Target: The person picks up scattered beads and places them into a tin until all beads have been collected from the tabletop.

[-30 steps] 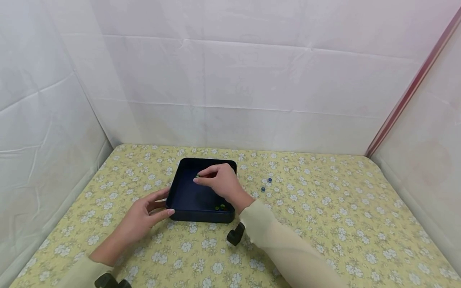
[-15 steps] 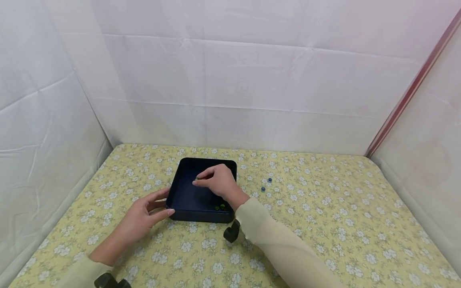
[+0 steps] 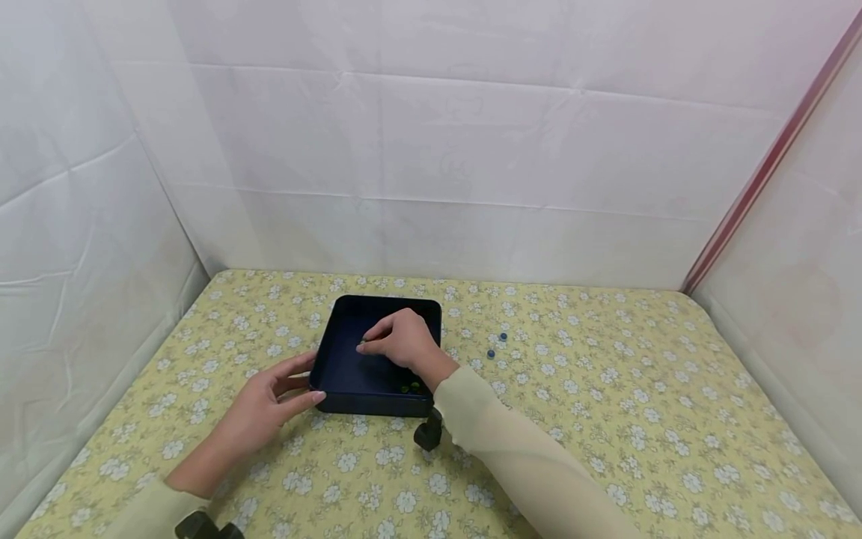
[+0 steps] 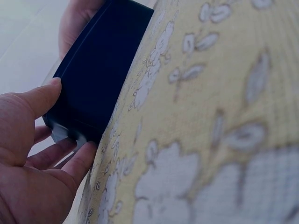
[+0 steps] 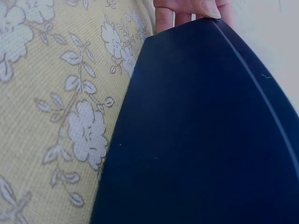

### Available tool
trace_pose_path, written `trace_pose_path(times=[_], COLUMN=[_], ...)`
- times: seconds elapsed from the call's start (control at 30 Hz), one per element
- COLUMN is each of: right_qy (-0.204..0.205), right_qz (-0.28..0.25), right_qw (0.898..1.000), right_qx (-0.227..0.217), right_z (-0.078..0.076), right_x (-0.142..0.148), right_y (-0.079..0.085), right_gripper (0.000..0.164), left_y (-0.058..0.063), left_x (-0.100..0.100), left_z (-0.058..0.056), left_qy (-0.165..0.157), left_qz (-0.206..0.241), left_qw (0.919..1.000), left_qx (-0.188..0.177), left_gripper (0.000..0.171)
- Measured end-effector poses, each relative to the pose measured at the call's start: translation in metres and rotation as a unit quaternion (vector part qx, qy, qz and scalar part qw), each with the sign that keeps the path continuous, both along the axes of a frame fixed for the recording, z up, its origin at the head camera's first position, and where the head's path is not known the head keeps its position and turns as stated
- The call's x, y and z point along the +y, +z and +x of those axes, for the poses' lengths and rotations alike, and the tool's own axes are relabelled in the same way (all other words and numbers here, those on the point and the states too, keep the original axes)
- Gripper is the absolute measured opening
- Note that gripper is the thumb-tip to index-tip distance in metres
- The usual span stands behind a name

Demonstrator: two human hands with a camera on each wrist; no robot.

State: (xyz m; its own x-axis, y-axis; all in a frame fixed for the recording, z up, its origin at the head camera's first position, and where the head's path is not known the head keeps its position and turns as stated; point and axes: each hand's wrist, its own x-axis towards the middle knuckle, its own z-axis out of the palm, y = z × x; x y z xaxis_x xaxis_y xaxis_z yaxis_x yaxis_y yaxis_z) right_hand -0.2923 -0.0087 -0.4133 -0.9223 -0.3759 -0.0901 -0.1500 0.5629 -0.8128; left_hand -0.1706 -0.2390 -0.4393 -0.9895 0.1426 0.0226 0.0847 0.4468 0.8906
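Observation:
A square dark-blue tray [image 3: 377, 403] stands on the cloth. My left hand [image 3: 266, 400] holds its near left corner, thumb at the front and fingers along the left wall; the left wrist view shows the thumb [image 4: 46, 93] at the rim. My right hand [image 3: 402, 344] is over the inside of the tray, thumb and forefinger pinching a tiny greenish piece [image 3: 364, 342]. That piece is mostly hidden, so its kind is unclear. Small yellow-green pieces [image 3: 414, 387] lie in the tray's near right corner, partly in shadow. The right wrist view shows mainly the tray's outer wall [image 5: 196, 126].
Two small round blue pieces, a nearer one [image 3: 491, 354] and a farther one [image 3: 503, 337], lie on the cloth right of the tray. A yellow floral cloth [image 3: 606, 404] covers the table. White sheeting [image 3: 458, 150] hangs behind and at both sides.
My right hand has moved slightly toward me and to the left inside the tray, still pinching the tiny piece. The left hand and the tray have stayed put.

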Motion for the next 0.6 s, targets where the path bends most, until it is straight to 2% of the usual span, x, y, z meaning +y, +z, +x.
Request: trace_pose_path(times=[0.6], right_qy=[-0.012], right_qz=[0.056], right_qw=[0.998], right_qx=[-0.017], right_z=[-0.0018], right_x=[-0.0039], right_y=[-0.0025], right_gripper=[0.008], left_y=[-0.0008], left_x=[-0.0011], left_z=[0.0002], left_qy=[-0.004], left_qz=[0.002], left_qw=[1.0], left_qx=[-0.002], left_gripper=[0.073])
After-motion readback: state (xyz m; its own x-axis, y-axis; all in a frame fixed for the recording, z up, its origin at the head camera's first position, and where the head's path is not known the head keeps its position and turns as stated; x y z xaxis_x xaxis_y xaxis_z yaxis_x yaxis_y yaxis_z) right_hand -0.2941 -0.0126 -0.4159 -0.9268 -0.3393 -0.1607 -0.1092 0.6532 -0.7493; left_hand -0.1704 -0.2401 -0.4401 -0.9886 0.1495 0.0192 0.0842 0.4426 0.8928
